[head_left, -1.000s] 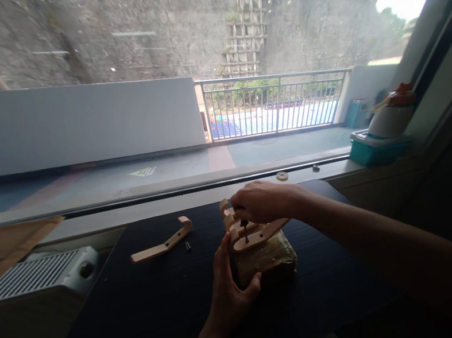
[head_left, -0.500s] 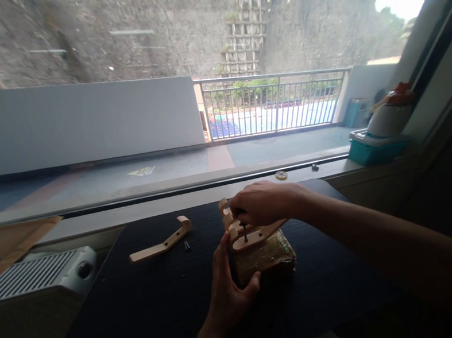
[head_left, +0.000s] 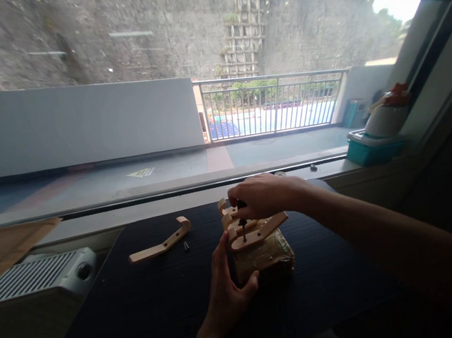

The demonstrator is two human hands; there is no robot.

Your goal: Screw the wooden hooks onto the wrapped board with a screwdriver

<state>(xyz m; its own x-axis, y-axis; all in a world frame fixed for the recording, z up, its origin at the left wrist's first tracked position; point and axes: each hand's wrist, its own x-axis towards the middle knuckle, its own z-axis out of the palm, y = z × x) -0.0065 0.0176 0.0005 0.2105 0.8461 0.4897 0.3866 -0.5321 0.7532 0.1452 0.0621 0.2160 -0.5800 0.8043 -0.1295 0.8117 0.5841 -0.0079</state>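
A: What have the hands got, there in the lower middle of the frame?

B: The left hand [head_left: 226, 294] is cupped against the near side of a wrapped block [head_left: 263, 257] on the dark desk [head_left: 147, 317], fingers half curled, bracing it. The right hand [head_left: 259, 195] is closed in a pinch on a small dark driver [head_left: 242, 225], its tip standing upright in the curved wooden piece [head_left: 259, 234] that lies on top of the block.

A: Anything loose nearby?

B: A second wooden piece [head_left: 161, 243] lies to the left, well apart, with a small dark screw [head_left: 186, 246] just beside it.

A: What might go wrong?

B: I'd judge the driver could slip out of the hole if it tilts, and jab toward the left thumb, which sits close. The wooden piece only rests on the block, so twisting force could swing it round. The lone screw could easily roll away.
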